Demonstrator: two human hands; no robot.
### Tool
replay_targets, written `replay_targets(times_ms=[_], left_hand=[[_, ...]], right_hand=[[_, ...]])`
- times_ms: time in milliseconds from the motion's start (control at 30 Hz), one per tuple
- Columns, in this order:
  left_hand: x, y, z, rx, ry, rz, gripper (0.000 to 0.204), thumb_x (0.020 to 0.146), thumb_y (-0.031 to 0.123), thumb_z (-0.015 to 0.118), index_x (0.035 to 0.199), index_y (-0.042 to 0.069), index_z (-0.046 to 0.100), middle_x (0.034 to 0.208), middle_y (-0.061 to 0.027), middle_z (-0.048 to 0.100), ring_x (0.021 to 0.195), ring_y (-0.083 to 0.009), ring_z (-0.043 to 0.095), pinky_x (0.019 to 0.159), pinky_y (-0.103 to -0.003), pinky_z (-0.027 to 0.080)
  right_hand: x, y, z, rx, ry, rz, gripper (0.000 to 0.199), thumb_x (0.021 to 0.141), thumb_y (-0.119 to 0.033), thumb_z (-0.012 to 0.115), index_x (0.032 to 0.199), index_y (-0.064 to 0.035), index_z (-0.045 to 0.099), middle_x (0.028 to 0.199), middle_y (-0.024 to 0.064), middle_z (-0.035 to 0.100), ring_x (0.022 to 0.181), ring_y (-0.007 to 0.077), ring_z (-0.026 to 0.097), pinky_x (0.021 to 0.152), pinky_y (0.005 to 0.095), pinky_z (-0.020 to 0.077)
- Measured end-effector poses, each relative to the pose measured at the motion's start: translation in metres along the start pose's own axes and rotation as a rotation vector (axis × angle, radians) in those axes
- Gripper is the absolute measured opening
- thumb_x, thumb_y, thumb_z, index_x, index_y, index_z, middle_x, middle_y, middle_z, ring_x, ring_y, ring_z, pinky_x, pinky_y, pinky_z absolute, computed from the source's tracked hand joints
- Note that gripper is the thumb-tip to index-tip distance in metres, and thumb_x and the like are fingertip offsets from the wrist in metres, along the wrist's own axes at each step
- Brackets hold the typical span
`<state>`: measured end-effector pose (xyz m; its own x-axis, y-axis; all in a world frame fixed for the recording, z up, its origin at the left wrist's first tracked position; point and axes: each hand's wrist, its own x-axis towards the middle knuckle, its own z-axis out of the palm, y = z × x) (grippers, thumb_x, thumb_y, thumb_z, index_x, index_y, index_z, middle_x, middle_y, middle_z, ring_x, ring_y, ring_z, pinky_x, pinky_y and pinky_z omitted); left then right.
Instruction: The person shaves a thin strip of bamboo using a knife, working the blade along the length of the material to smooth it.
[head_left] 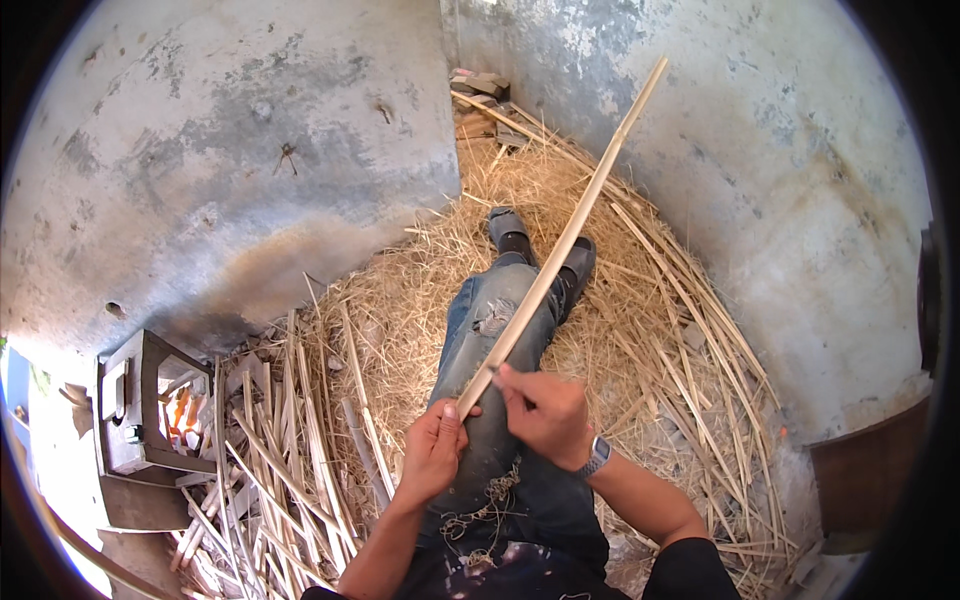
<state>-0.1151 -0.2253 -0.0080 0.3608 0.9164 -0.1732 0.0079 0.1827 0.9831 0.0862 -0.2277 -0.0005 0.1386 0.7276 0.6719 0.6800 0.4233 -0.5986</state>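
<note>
A long, pale, flat bamboo strip slants across my lap, its near end low and its far end up toward the right wall. My left hand is closed around the near end, thumb on top. Just beyond it, my right hand is closed in a fist against the strip's right side. A small dark bit shows at its fingertips, too small to name. Under the strip are my outstretched legs in worn jeans, with curled shavings lying on the lap.
Loose straw-like shavings cover the floor. Long strips lie along the right wall. More sticks are piled at my left, beside a dark boxy frame. Brick pieces sit in the far corner between concrete walls.
</note>
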Motion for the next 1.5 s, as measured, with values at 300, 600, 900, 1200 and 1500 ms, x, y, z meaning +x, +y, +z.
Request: replay_targets(times_ms=[300,600,900,1200,1500], left_hand=[[0.000,-0.008,-0.001,-0.063,-0.050,0.081,0.052,0.118,0.043,0.036,0.126,-0.001,0.063,0.067,0.0064,0.047,0.057,-0.0023,0.039,0.053,-0.020,0.032],[-0.001,-0.008,-0.002,-0.064,-0.014,0.126,0.062,0.116,0.051,0.034,0.131,-0.004,0.058,0.068,0.0055,0.048,0.059,-0.0022,0.039,0.054,-0.020,0.032],[-0.004,-0.011,-0.011,-0.128,-0.036,0.054,0.062,0.116,0.051,0.033,0.136,-0.004,0.055,0.068,0.0051,0.048,0.058,-0.0027,0.040,0.054,-0.020,0.032],[-0.030,-0.027,-0.033,-0.099,0.067,0.003,0.035,0.116,0.029,0.050,0.120,-0.002,0.065,0.065,0.0036,0.052,0.055,-0.0038,0.042,0.052,-0.022,0.032],[-0.087,-0.070,-0.095,0.036,0.142,-0.022,0.030,0.114,0.024,0.055,0.102,0.000,0.069,0.061,0.0037,0.051,0.051,-0.0036,0.040,0.048,-0.023,0.031]], right_hand=[[-0.018,-0.025,-0.004,-0.045,-0.221,-0.076,0.028,0.085,-0.007,0.080,0.112,-0.0106,0.079,0.064,0.0053,0.060,0.052,0.0247,0.064,0.046,0.0371,0.0497],[-0.019,-0.036,-0.002,-0.062,-0.296,-0.052,0.023,0.086,-0.005,0.079,0.109,-0.0083,0.080,0.072,0.0090,0.070,0.057,0.0245,0.068,0.049,0.0348,0.0515],[-0.017,-0.037,0.000,0.216,-0.223,0.137,0.021,0.090,-0.008,0.080,0.110,-0.0068,0.080,0.071,0.0075,0.069,0.054,0.0192,0.064,0.050,0.0327,0.0504],[0.022,0.010,-0.016,0.029,-0.032,0.065,0.018,0.091,-0.005,0.079,0.109,-0.0013,0.080,0.073,0.0112,0.071,0.051,0.0189,0.060,0.049,0.0326,0.0467],[0.069,0.063,-0.034,-0.012,0.165,0.058,0.015,0.092,-0.003,0.078,0.106,0.0021,0.079,0.087,0.0175,0.077,0.062,0.0233,0.070,0.056,0.0320,0.0527]])
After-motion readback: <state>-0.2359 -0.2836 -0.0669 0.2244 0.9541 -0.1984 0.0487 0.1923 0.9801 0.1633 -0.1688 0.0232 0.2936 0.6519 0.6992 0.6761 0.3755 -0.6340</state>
